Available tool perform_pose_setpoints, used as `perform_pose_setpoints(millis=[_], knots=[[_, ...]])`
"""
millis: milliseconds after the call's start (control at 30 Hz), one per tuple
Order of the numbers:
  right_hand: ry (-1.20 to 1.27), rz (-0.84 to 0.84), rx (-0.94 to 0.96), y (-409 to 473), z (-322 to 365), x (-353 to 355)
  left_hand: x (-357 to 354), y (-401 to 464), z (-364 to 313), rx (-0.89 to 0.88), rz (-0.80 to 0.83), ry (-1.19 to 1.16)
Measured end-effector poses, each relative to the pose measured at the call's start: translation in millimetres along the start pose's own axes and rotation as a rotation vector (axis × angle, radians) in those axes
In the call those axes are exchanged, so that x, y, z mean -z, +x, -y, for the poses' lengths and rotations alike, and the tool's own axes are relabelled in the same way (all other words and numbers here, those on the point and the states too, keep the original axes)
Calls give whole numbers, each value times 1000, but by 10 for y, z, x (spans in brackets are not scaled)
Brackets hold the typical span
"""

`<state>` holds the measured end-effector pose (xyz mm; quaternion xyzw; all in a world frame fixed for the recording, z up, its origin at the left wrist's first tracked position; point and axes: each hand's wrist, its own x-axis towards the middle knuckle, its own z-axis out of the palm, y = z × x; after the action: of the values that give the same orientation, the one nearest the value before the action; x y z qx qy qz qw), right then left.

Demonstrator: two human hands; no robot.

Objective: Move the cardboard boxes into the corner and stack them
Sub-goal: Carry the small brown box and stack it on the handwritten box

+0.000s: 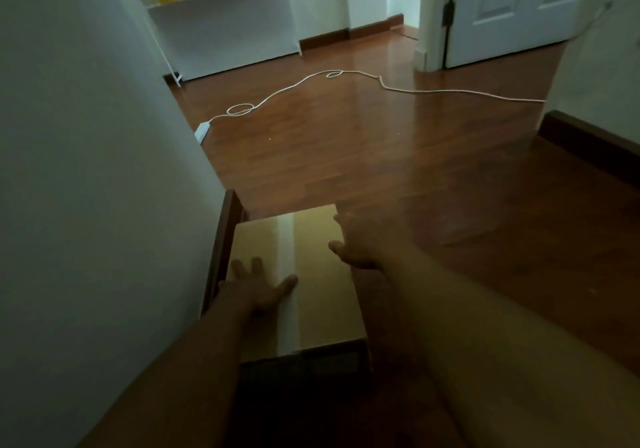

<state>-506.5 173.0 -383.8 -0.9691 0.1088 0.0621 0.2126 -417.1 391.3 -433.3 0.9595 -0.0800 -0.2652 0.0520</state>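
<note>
While left hand (pixel 258 290) lies flat, fingers spread | right hand (pixel 360 245) grips cardboard box (pixel 322 295) edge

Wood floor (pixel 381 157): cardboard box (pixel 322 295) by wall, white cord (pixel 433 91).

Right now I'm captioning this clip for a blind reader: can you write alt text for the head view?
Two bare hands rest on a taped cardboard box on a wooden floor beside a white wall: the left hand flat on top, the right hand at its right edge. Beyond, a white extension cord trails toward a white door.
</note>
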Motion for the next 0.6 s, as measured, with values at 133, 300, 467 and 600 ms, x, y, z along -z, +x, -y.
perform_pose_setpoints(millis=[133, 300, 467, 600], knots=[[16, 62, -40, 61, -59, -266, -36, 205, -26, -100, -40, 56], [69, -26, -159, 124, -467, -217, 52, 349, -473, -326, -7, 185], [23, 65, -327, 61, -1028, -121, -48, 189, -727, -600, 59, 391], [25, 58, -376, -16, -1200, -54, -47, 183, -850, -615, -55, 475]])
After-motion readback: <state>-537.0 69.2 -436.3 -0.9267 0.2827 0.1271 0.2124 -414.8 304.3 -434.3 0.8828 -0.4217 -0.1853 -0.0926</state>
